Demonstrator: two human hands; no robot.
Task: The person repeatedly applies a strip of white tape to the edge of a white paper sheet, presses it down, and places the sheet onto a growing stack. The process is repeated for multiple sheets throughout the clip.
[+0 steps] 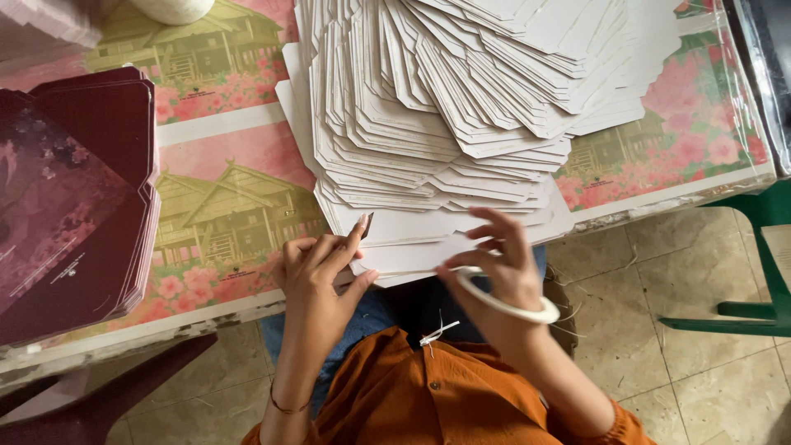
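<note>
Left hand [317, 268] and right hand [494, 259] pinch the near edge of a flat white die-cut card sheet [420, 251]; a stack of maroon printed cards [70, 198] lies far left.

Lit evenly by soft daylight, bright without harshness. Faint shadows only under the fanned white card sheets [461, 107] and below the table edge [206, 317]. Mild glare on the clear plastic cover [741, 91] at right. Sharp mid-frame, slightly soft at the fingertips, corners a little stretched
</note>
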